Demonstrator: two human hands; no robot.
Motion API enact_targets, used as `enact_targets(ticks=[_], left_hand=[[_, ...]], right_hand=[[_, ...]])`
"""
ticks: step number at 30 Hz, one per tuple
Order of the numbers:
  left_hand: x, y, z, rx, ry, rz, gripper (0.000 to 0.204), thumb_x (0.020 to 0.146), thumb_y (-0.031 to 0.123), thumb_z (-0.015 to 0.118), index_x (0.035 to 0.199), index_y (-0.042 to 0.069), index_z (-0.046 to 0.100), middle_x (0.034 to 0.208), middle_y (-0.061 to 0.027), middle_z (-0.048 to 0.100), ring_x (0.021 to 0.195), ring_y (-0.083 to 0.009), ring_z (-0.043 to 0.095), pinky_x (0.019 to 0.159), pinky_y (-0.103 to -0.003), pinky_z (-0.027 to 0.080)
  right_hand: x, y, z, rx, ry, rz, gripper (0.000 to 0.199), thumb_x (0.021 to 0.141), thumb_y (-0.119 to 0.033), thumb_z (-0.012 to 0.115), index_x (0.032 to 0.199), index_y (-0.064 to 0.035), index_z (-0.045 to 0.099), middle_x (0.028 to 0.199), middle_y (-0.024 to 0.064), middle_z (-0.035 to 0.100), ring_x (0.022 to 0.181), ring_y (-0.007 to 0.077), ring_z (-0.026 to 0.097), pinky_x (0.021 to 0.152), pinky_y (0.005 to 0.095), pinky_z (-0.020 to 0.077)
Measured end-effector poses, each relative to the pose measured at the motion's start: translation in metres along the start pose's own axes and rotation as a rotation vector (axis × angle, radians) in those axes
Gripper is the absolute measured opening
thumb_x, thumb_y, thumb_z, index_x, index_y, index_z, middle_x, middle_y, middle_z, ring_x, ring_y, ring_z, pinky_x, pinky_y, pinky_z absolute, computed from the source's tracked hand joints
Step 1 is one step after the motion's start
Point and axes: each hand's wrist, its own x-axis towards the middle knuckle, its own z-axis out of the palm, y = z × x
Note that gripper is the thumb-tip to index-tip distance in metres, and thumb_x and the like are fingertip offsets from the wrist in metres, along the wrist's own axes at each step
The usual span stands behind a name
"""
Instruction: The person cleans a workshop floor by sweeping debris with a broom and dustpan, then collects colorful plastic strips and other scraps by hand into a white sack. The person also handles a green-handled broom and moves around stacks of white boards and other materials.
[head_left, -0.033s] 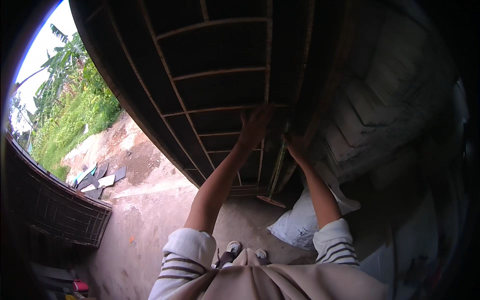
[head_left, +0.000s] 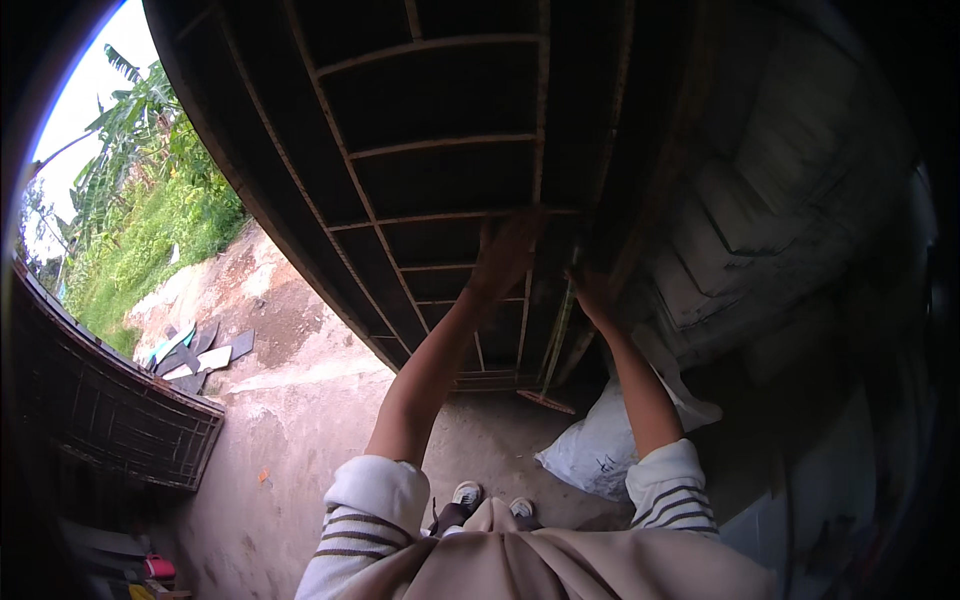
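Note:
A large dark metal door with rusty crossbars (head_left: 445, 142) fills the upper middle. My left hand (head_left: 506, 250) reaches up against its bars, fingers stretched upward and thumb apart; deep shade blurs the fingertips. To the right, my right hand (head_left: 592, 289) is closed at the upper part of a thin greenish pole (head_left: 558, 340), its fingers partly hidden in shadow. The pole slants down along the door and ends in a flat crosspiece (head_left: 546, 402) close to the floor. I cannot make out what kind of tool it is.
A stuffed white sack (head_left: 597, 445) stands by my right forearm. Pale stacked slabs or boxes (head_left: 735, 235) rise in the dimness at right. Another barred metal panel (head_left: 150, 430) is at left. Outside lie scrap boards (head_left: 200, 355) on bare ground, with green plants (head_left: 180, 180) beyond.
My left hand and forearm have shifted slightly left and down on the bars. The right hand stays at the pole, and the door has barely moved in view.

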Motion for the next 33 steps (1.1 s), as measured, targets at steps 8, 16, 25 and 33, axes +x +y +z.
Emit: enact_targets(ticks=[8,16,25,33], left_hand=[[-0.073,-0.117,-0.047,0.112,0.005,-0.110,0.069,0.071,0.023,0.061,0.131,0.011,0.030,0.135,-0.0073,0.028,0.126,-0.0179,0.024,0.102,-0.051,0.016],[-0.083,-0.132,-0.046,0.064,-0.080,-0.044,0.073,0.068,0.028,0.061,0.132,0.012,0.029,0.138,-0.0025,0.023,0.128,-0.0165,0.022,0.101,-0.055,0.017],[-0.080,-0.124,-0.015,-0.020,0.125,-0.012,0.071,0.070,0.032,0.057,0.131,0.010,0.030,0.134,-0.0055,0.028,0.125,-0.0212,0.026,0.101,-0.056,0.009],[-0.074,-0.123,-0.004,-0.027,0.164,-0.061,0.071,0.072,0.036,0.058,0.130,0.007,0.029,0.133,-0.0081,0.027,0.125,-0.0237,0.024,0.100,-0.058,0.002]], right_hand=[[-0.032,-0.001,0.010,0.209,-0.042,0.101,0.044,0.082,-0.035,0.054,0.107,-0.0003,0.047,0.086,0.0159,0.057,0.081,0.0325,0.056,0.072,0.0384,0.0422],[-0.070,-0.060,0.066,0.057,-0.071,0.152,0.033,0.083,-0.024,0.055,0.103,0.0009,0.047,0.086,0.0169,0.056,0.080,0.0362,0.054,0.069,0.0405,0.0417],[-0.096,0.022,0.158,-0.227,0.254,0.226,0.036,0.082,-0.028,0.057,0.099,0.0033,0.050,0.081,0.0192,0.056,0.074,0.0307,0.058,0.059,0.0398,0.0437],[-0.090,0.020,0.166,-0.131,0.206,0.257,0.034,0.081,-0.027,0.058,0.091,0.0041,0.051,0.074,0.0196,0.054,0.071,0.0328,0.056,0.062,0.0410,0.0414]])
